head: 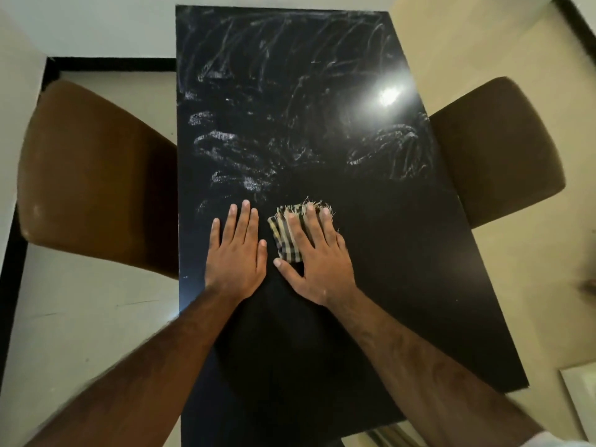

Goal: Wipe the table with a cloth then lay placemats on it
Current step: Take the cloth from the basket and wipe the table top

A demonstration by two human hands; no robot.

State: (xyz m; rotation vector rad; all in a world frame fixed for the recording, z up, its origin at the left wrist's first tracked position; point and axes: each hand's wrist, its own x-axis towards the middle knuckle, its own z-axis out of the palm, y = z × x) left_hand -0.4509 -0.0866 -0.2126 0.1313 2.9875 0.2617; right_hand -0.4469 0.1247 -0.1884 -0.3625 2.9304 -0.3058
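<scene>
One table [403, 269], one cloth [284, 235], two chairs [96, 175] [496, 150]

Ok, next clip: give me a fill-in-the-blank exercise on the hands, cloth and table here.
The cloth lies under the right hand, to the ____ of the left hand.
The table top is ____ in colour.
Beside it stand ____ brown chairs.
The whitish smears lie on its ____ half, beyond the hands.
Missing: right; black; two; far.

Dim room; bright lamp glare on glossy table [419, 285]; wide-angle bend, blur at edges
</scene>
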